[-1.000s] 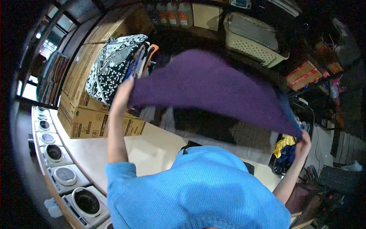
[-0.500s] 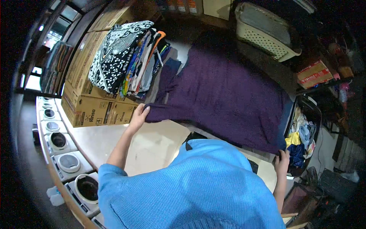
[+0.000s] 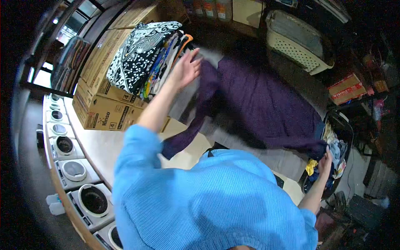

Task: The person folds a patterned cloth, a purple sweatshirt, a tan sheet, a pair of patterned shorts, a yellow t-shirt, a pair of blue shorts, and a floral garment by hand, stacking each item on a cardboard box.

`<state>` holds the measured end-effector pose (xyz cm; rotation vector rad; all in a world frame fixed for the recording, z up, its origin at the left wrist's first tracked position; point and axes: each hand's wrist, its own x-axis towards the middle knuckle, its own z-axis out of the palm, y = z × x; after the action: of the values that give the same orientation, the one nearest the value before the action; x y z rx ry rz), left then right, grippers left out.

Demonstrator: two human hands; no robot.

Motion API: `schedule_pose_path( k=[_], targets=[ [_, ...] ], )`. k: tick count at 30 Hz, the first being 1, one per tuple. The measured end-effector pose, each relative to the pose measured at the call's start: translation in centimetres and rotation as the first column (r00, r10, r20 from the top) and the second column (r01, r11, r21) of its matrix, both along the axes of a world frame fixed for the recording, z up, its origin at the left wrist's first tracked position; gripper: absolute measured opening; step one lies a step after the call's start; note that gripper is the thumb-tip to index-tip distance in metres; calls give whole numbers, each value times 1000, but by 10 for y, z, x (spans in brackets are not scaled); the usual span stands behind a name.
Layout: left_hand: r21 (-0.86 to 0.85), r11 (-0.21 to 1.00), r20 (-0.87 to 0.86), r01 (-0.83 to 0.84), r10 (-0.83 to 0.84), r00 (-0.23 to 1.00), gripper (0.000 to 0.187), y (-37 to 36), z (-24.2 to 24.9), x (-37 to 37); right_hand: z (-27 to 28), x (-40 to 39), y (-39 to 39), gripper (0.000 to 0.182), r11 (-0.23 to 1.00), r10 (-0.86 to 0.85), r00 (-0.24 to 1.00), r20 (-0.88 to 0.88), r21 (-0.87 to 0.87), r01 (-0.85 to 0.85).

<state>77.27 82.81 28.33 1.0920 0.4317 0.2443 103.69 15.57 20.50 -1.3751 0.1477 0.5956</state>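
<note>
A dark purple long-sleeved top (image 3: 271, 104) lies spread across the table, creased and partly lifted along its near edge. One sleeve hangs toward me over the pale tabletop at the left. My left hand (image 3: 187, 71) is raised above the sleeve's shoulder end, beside the stack of folded clothes (image 3: 160, 58), with fingers stretched and nothing in them. At the near right corner of the top, my right hand (image 3: 325, 160) has its fingers closed on the dark hem, next to a basket of crumpled clothes (image 3: 339, 146).
Rinso cardboard boxes (image 3: 104, 110) stand at the left, with a black-and-white patterned cloth (image 3: 139, 54) over the stack near them. A perforated cream basket (image 3: 293, 52) sits at the back right, near a red-and-tan box (image 3: 347, 88). A row of washing machines (image 3: 74, 170) runs along the left.
My left hand has let go of the top's left edge and moved up and away. The near edge has been folded back, baring grey table surface. My right hand has shifted slightly right and up.
</note>
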Motion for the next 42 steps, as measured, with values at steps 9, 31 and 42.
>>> schedule_pose_path(
  k=[9, 31, 42],
  targets=[
    [550, 753, -625, 361, 85, 776, 72, -41, -127, 19, -33, -22, -9, 39, 963, 24, 998, -58, -268, -39],
    [796, 510, 101, -327, 422, 901, 51, 122, 84, 133, 154, 200, 28, 35, 920, -348, 859, 375, -40, 390],
    [970, -242, 67, 27, 371, 926, 53, 60, 98, 41, 82, 99, 36, 41, 570, 244, 572, 783, -593, 568]
  ],
)
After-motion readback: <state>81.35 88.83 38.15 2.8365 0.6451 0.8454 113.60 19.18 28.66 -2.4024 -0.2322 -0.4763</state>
